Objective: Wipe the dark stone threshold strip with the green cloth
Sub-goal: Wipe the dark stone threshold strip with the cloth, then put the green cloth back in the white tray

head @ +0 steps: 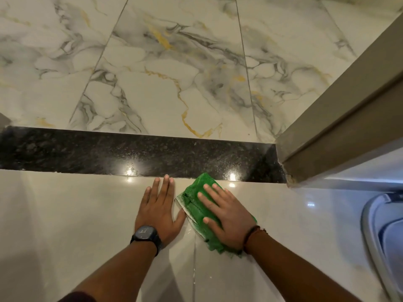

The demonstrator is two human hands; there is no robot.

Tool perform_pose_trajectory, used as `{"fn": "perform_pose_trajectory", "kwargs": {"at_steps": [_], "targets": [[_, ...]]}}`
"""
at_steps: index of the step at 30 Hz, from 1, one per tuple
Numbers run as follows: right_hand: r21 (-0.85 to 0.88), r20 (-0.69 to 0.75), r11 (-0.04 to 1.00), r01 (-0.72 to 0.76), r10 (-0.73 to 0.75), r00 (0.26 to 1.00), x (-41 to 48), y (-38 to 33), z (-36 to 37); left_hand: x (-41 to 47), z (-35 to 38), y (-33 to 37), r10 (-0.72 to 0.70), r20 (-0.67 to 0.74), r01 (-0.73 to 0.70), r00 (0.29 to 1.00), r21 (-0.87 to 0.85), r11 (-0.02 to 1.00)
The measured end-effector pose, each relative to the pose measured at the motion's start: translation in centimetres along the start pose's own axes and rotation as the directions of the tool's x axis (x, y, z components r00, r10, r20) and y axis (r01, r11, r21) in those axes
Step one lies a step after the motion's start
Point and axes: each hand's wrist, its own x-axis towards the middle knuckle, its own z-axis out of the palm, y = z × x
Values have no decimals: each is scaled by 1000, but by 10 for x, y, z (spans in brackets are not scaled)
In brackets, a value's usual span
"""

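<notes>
The dark speckled stone threshold strip [135, 154] runs left to right across the floor, between marbled tiles beyond and plain pale tiles on my side. A folded green cloth [193, 202] lies on the pale tile, its far corner reaching the strip's near edge. My right hand [226, 211] presses flat on the cloth, fingers spread. My left hand [158, 204], with a black watch on the wrist, rests flat on the bare tile beside the cloth, fingertips just short of the strip.
A brown door frame [340, 127] rises at the strip's right end. A blue-grey plastic object [383, 232] sits at the right edge. White marbled tiles [174, 73] with grey and gold veins spread beyond the strip.
</notes>
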Motion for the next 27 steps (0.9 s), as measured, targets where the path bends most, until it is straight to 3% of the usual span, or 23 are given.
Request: {"fn": "perform_pose_trajectory", "kwargs": {"at_steps": [2,4,6,9,11,15,18,27], "targets": [[141,-137,968,-206,225,965,5,4,-7,1,-1,-1,14,8,-14,1000,-17,1000],[133,-136,927,-351,368,920,13,10,-11,5,-1,-2,28,15,-27,1000,-21,999],[92,-42,898,-431,436,899,23,14,-15,9,-3,-4,42,19,-42,999,-27,999],[132,159,803,-581,561,812,38,13,-26,12,-12,-3,44,32,-43,999,-33,999],[128,220,807,-577,544,809,36,6,-32,10,-26,3,40,65,-39,997,-21,999],[231,129,842,-487,470,873,14,-20,-67,-1,-76,22,73,110,-72,991,-7,997],[268,48,842,-468,473,880,-13,-39,-116,-15,-125,48,111,108,-108,988,-31,994],[407,-197,723,-558,666,720,-170,-58,-368,-64,-300,220,280,137,-254,950,-178,951]]}}
